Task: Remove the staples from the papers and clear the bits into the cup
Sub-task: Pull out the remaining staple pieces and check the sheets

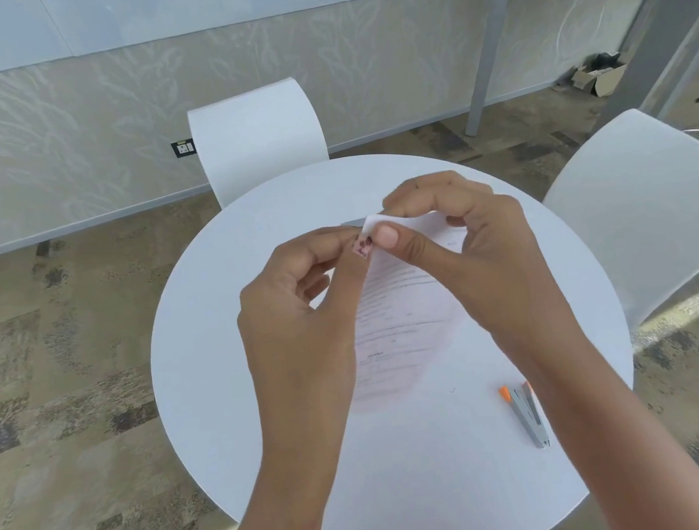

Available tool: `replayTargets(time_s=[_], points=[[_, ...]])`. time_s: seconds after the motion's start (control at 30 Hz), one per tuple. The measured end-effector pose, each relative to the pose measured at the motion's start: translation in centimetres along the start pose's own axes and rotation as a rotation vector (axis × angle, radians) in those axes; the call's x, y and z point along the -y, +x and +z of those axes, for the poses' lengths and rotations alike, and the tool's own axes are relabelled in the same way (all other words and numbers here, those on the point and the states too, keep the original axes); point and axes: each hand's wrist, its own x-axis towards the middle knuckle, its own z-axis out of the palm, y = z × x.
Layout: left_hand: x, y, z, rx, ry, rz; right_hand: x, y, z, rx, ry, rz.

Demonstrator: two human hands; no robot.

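Two hands held the papers (399, 317) above the round white counter (220, 334). Faint printed lines covered the top sheet, too blurred to read. Right hand (470, 243) fingers were clamped on the papers' top corner; left hand (292, 293) fingers were pinched together at that corner. Right of the papers lay a grey, orange-tipped stapler (525, 413).

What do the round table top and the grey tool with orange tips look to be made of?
Table: looks like smooth white laminate or painted board, matte with a soft sheen and no grain; the core cannot be told. Grey tool: grey body that could be metal or plastic, orange tips that look like plastic.
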Motion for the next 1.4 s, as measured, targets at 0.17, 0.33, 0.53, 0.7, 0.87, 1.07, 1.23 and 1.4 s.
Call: replayTargets(time_s=[0.17, 0.33, 0.53, 0.7, 0.87, 1.07, 1.23, 1.4], points=[[-0.3, -0.1, -0.4, 0.056, 0.027, 0.004, 0.4, 0.3, -0.4, 0.026, 0.092, 0.056], [-0.4, -0.1, -0.5, 0.105, -0.027, -0.054, 0.5, 0.2, -0.5, 0.018, 0.084, 0.063], [-0.1, -0.1, -0.6, 0.049, 0.117, -0.029, 0.0, 0.1, -0.3, -0.013, 0.115, 0.069], [0.3, 0.2, -0.7, 0.064, 0.15, 0.032, -0.2, 0.3, -0.5, 0.051, 0.113, -0.011], [0.9, 1.1, -1.5, 0.013, 0.121, 0.127, -2.1, 0.6, -2.6, 0.154, -0.098, -0.074], [1.6, 2.8, -3.5, -0.049, -0.005, 0.168, -7.1, 0.7, -4.8, 0.186, -0.105, 0.109], [2.6, 4.2, -4.8, -0.052, -0.188, 0.074, -9.6, -0.8, -3.9, 0.137, 0.41, 0.222], [3.0, 5.5, -5.3, -0.009, -0.358, -0.064, -12.6, -2.4, -0.9, 0.259, 0.388, 0.35]])
